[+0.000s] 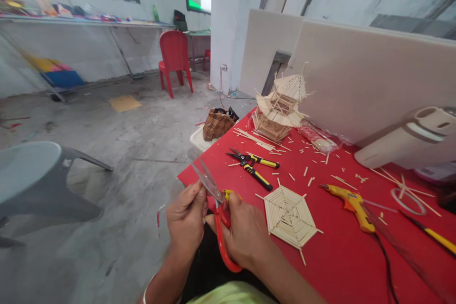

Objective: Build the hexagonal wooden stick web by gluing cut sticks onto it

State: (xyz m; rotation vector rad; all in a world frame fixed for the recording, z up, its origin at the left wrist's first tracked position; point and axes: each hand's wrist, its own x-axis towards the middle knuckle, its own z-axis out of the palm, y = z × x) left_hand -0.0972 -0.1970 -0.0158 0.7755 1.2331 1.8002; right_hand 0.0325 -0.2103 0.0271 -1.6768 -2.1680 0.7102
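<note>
My right hand (245, 230) is wrapped around red-handled scissors (223, 244), whose blades stand apart and point up and away from me. Close beside the blades, my left hand (187, 216) is closed in a pinch; what lies between its fingertips is too small to make out. A small yellow thing (231, 194) shows by my right index finger. On the red tabletop (245, 266) to the right lies a flat hexagonal web of thin sticks (289, 216). Beyond it are yellow-and-black pliers (251, 165), lying with handles spread.
A tiered stick pagoda (281, 104) stands at the back of the table, among scattered sticks (254, 138). Rightward lie a yellow glue gun (351, 204) with a cord, a yellow-handled tool (432, 235) and a beige bottle (402, 140). A grey stool (35, 175) stands at left.
</note>
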